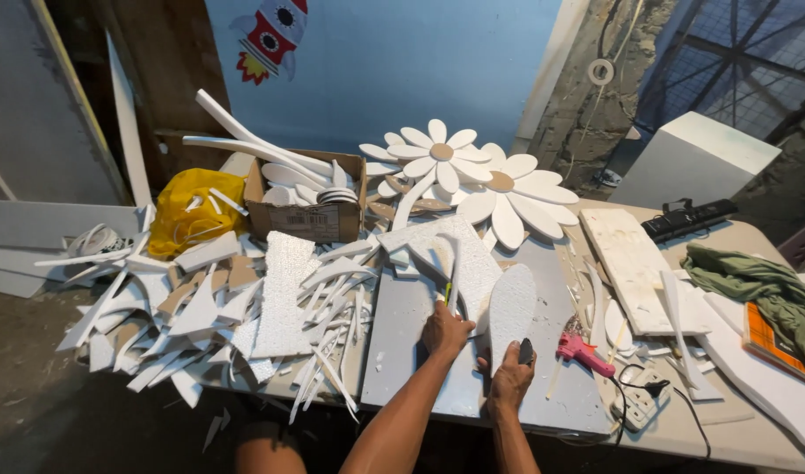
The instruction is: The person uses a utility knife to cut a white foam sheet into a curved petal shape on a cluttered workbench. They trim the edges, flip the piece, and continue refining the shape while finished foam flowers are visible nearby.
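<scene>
Right hand: my grip is closed on the lower end of the foam petal, with a small dark object, perhaps a cutter handle, pinched against it; what it is I cannot tell.
Left hand: my grip is narrow around a slim tool with a yellow-green part, pressed onto the foam just beside the petal.
Foam petal: a white, leaf-shaped piece with a pebbled face, lying on the grey board at the near edge of the tabletop.
Handling, as I judge it: very light and stiff, yet brittle; thin tips may snap and the face may dent under hard fingertips. Best held flat-fingered at the broad lower end or along both long edges.
Right of it: pink glue gun and a white power strip, near but apart.
Left of it: a heap of white foam offcuts.
Further back: cardboard box of strips, yellow bag, two white foam daisies.
Farthest: blue wall panel.
</scene>
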